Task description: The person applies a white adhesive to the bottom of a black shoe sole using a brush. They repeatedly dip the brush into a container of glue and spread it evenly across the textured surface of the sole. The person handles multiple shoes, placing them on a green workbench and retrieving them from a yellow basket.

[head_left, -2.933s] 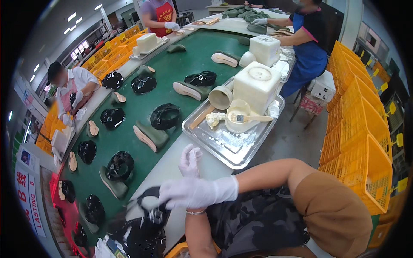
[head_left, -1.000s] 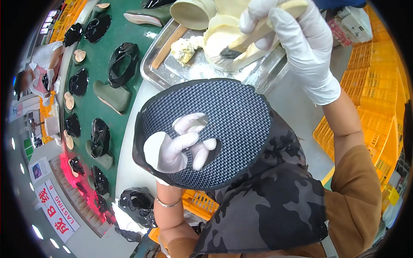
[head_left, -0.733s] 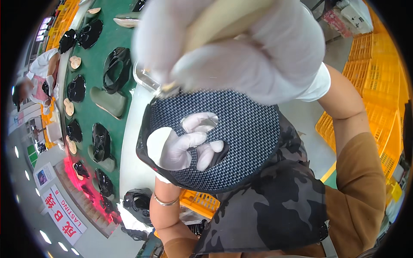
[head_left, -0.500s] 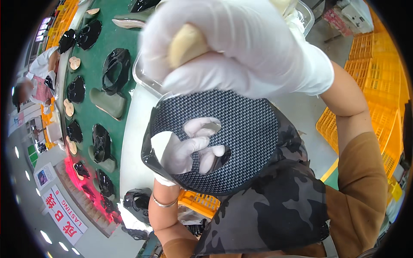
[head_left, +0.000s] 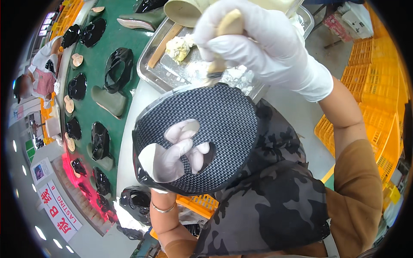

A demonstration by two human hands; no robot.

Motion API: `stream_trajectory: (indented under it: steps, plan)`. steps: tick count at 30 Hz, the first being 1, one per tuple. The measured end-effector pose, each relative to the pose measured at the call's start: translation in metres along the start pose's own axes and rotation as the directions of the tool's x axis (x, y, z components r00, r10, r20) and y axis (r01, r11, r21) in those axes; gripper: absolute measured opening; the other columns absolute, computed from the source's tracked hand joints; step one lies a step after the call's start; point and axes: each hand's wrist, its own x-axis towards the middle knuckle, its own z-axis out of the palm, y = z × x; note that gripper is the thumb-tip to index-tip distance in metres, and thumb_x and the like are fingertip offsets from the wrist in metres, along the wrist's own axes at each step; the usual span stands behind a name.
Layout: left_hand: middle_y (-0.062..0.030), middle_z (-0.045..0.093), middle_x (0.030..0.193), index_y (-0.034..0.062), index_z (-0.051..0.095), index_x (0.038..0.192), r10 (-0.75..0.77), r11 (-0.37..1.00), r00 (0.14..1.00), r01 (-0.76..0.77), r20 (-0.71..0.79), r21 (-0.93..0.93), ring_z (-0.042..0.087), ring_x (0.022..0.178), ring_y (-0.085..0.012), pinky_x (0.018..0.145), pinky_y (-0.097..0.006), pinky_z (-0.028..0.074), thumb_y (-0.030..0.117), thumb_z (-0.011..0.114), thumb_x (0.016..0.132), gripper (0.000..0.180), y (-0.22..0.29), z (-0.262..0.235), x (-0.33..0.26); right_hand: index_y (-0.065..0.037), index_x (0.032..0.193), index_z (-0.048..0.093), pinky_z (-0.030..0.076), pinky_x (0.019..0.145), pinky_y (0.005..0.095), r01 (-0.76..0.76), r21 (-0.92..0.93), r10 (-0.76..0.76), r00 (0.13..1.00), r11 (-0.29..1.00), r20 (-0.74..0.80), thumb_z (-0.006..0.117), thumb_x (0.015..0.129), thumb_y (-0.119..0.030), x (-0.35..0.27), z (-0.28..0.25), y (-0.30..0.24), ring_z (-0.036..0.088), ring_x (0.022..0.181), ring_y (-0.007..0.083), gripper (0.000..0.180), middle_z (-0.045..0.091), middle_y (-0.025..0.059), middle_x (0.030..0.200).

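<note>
The upper (head_left: 228, 124) is held up, mesh lining showing, before the apron (head_left: 266, 210), the left hand (head_left: 167, 165) grasping it through its openings. The right hand (head_left: 266, 51) clenches a brush (head_left: 216, 66), bristles at the upper's far edge. Beyond, a metal tray (head_left: 145, 73) rests on the white surface (head_left: 132, 118) beside the green belt (head_left: 112, 43).

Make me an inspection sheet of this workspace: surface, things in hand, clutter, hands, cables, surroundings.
Surface: green table with black shoe uppers and green foot-shaped forms; white ledge alongside.
Things in hand: mesh-lined upper; brush, tip at its far edge.
Clutter: pale lump, wooden strip and white residue on metal tray.
Hands: left hand holds the upper; right hand grips the brush; both gloved.
Cables: nothing seen.
Surroundings: yellow crates right; co-worker left.
</note>
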Motion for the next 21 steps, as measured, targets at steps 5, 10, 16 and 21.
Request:
stream_trajectory:
  steps: [5, 10, 16, 21]
  plan:
    - [-0.0189, 0.060, 0.085, -0.0071, 0.035, 0.125, 0.063, 0.998, 0.997, -0.063, -0.054, 0.006, 0.059, 0.057, -0.0211, 0.044, -0.024, 0.047, 0.014, 0.047, 0.082, 0.049, -0.009, 0.006, 0.000, -0.004, 0.093, 0.053, 0.044, 0.061, 0.0219, -0.120, 0.080, 0.136, 0.961, 0.990, -0.240, 0.055, 0.090, -0.014, 0.011, 0.016, -0.025, 0.052, 0.066, 0.0086, 0.011, 0.056, 0.0014, 0.078]
    - [-0.0217, 0.058, 0.090, -0.0024, 0.031, 0.128, 0.186, 0.976, 0.979, -0.194, -0.085, -0.099, 0.061, 0.061, -0.0267, 0.043, -0.027, 0.049, 0.016, 0.049, 0.083, 0.053, -0.013, 0.004, -0.005, -0.004, 0.092, 0.052, 0.045, 0.065, 0.0247, -0.053, -0.039, 0.039, 0.955, 0.998, -0.295, 0.055, 0.089, -0.011, 0.007, 0.008, -0.018, 0.054, 0.071, 0.0106, 0.008, 0.058, 0.0039, 0.080]
    - [-0.0267, 0.054, 0.103, 0.0062, 0.031, 0.132, 0.342, 0.869, 0.920, -0.387, -0.189, -0.310, 0.061, 0.069, -0.0350, 0.049, -0.033, 0.052, 0.017, 0.052, 0.084, 0.053, -0.037, -0.001, -0.006, -0.001, 0.100, 0.051, 0.050, 0.062, 0.0196, -0.310, 0.053, 0.298, 0.833, 0.949, -0.467, 0.046, 0.093, -0.010, -0.033, 0.017, -0.032, 0.059, 0.079, 0.0102, 0.013, 0.060, 0.0073, 0.090]
    - [-0.0224, 0.053, 0.109, 0.0092, 0.032, 0.133, 0.442, 0.800, 0.862, -0.504, -0.247, -0.326, 0.060, 0.083, -0.0343, 0.065, -0.040, 0.053, 0.015, 0.050, 0.087, 0.051, -0.049, 0.017, -0.007, 0.000, 0.102, 0.050, 0.051, 0.059, 0.0178, -0.461, -0.019, 0.409, 0.804, 0.887, -0.431, 0.042, 0.095, -0.012, -0.048, 0.014, -0.054, 0.060, 0.078, 0.0108, 0.016, 0.060, 0.0093, 0.092]
